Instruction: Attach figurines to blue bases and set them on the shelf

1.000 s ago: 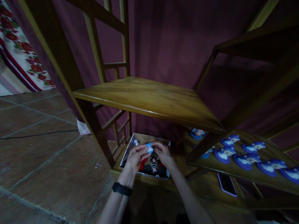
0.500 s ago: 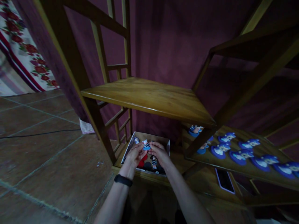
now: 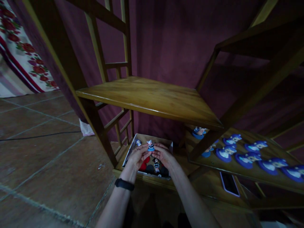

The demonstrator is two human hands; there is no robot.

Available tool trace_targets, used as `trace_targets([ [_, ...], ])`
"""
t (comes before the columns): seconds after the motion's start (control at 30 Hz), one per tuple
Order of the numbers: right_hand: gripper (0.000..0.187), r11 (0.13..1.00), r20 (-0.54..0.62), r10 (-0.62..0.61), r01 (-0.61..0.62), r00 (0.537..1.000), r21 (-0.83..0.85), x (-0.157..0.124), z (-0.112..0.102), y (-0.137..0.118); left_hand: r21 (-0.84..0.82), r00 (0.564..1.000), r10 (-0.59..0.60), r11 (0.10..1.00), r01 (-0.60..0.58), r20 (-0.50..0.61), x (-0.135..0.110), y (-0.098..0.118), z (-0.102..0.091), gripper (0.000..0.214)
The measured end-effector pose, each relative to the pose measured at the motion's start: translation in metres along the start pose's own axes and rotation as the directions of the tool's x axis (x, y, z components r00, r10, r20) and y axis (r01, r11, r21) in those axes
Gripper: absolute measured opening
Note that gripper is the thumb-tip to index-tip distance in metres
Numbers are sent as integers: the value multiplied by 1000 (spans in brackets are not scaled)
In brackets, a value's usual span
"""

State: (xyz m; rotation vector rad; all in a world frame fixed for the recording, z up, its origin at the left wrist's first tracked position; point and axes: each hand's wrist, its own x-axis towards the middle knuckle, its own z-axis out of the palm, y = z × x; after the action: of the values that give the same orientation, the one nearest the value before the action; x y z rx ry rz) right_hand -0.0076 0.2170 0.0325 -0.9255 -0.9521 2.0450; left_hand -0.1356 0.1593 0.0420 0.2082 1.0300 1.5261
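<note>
Both my hands meet over an open cardboard box on the lowest wooden shelf. Between their fingertips they pinch a small figurine with a blue base and white top. My left hand, with a black band on its wrist, grips the figurine from the left. From the right, my right hand grips it too. Inside the box lie more small figures, one red and one black and white.
A bare wooden shelf juts out above the box. To the right a lower shelf carries several blue and white figurines. A phone lies flat below it. Tiled floor spreads left, with a black cable across it.
The figurine was held sideways between my fingers; now it stands upright with its white top showing. My hands have stayed over the box, shifting only slightly.
</note>
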Motion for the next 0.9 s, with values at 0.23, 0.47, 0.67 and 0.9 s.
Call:
trace_targets([
  [0.23,25,999,-15,-9,9,1000,-33,-5,1,-6,-16,1000,-26,1000,26,7,-2,-1,1,17],
  [0.47,28,989,-60,-71,63,996,-132,-5,5,-5,-67,999,-44,997,44,-9,-2,-4,3,13],
  [0.67,30,959,-52,-143,126,988,-252,0,2,-2,12,1000,29,1000,-29,-2,-5,-5,7,18],
  [0.9,23,875,5,-328,306,945,-374,2,1,-2,126,971,235,963,-238,40,-5,-10,12,25],
])
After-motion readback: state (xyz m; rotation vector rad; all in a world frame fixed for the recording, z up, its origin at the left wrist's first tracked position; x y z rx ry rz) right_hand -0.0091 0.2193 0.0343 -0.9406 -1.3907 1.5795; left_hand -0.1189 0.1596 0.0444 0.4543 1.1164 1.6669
